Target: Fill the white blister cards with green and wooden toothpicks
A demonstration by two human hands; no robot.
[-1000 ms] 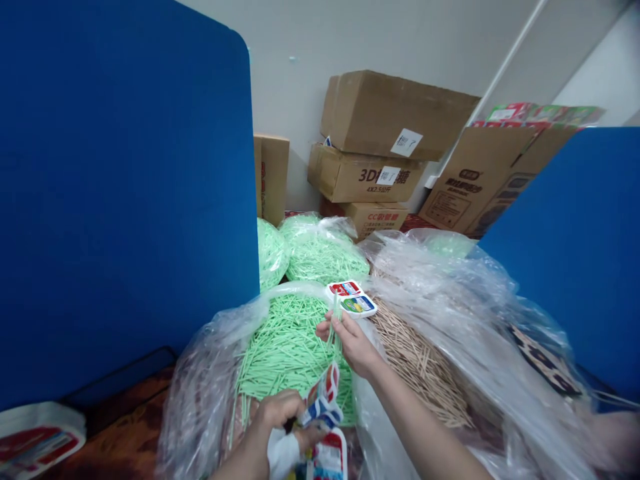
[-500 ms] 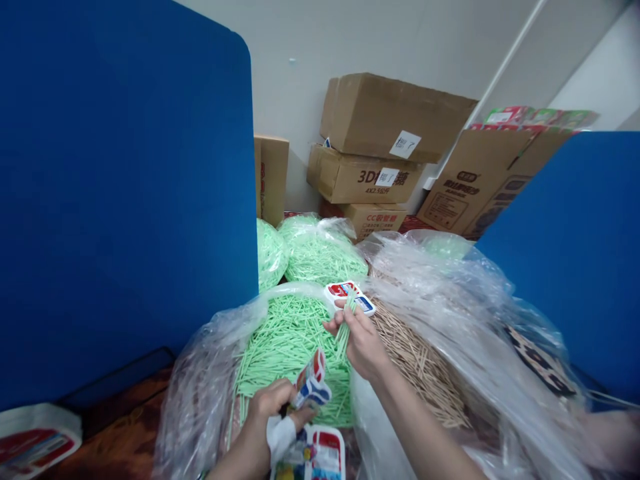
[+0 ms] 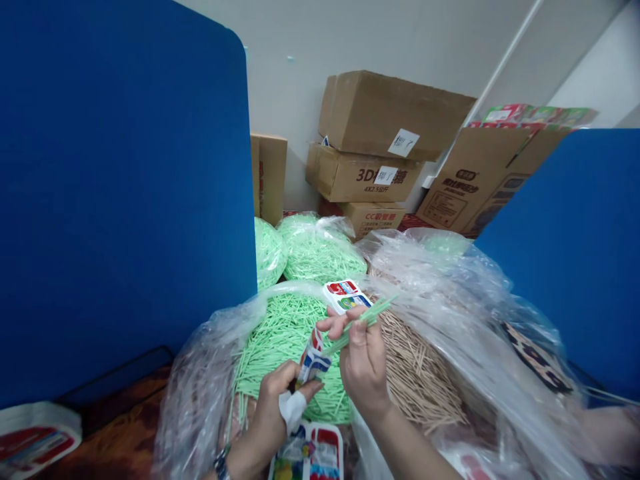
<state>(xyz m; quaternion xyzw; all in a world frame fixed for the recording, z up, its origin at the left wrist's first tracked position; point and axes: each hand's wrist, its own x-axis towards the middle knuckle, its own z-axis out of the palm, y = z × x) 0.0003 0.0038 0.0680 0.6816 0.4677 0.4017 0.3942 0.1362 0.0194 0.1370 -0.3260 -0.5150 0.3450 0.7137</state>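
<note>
My left hand (image 3: 270, 400) is closed on a printed packet (image 3: 314, 360), red, white and blue, bent or curled into a narrow shape. Something white wraps part of that hand. My right hand (image 3: 367, 367) pinches a small bundle of thin green sticks (image 3: 379, 310), tilted up to the right. The bundle's lower end lies close to the packet's upper edge; whether it is inside I cannot tell. Below both hands spreads a heap of green sticks (image 3: 280, 327) in an open clear plastic bag (image 3: 193, 380). A flat printed pack (image 3: 327, 457) lies beneath my left hand.
Another printed pack (image 3: 340, 289) lies behind my right hand. Brown sticks (image 3: 425, 373) fill a plastic bag to the right. Tied green bags (image 3: 320, 257) and stacked cartons (image 3: 365, 180) stand behind. Blue panels (image 3: 125, 200) flank both sides. A blurred arm (image 3: 607, 430) shows at right.
My right hand has come down and nearer the packet, and its bundle of sticks has swung from near upright to slanting right. The left hand has lifted the packet slightly.
</note>
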